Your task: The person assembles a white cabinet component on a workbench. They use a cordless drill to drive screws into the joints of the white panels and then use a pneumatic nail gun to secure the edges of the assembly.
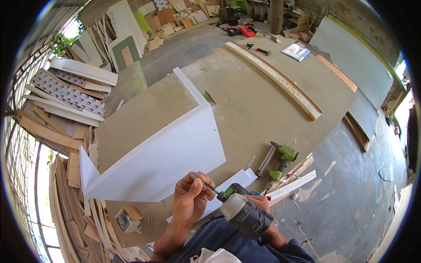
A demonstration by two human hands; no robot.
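My left hand (193, 196) is raised in front of me, its fingers pinched round a small screw (192, 176) whose pale tip pokes out. The screw's other end meets the dark bit (209, 186) with a green band, fitted in a cordless drill (245, 215). My right hand (262, 202) grips that black, grey and green drill, which hides most of its fingers. Beyond them, a white panel assembly (162, 162) stands on the worktable (245, 109), joined at its corners. A narrow white board (234, 180) lies partly behind the drill.
A green nail gun (280, 160) rests right of the white board. Small screws (150, 219) lie near a torn plastic bag (128, 220) at front left. A long wooden strip (276, 79) crosses the far table. Board offcuts (66, 96) are stacked at left; large sheets (355, 61) lean at right.
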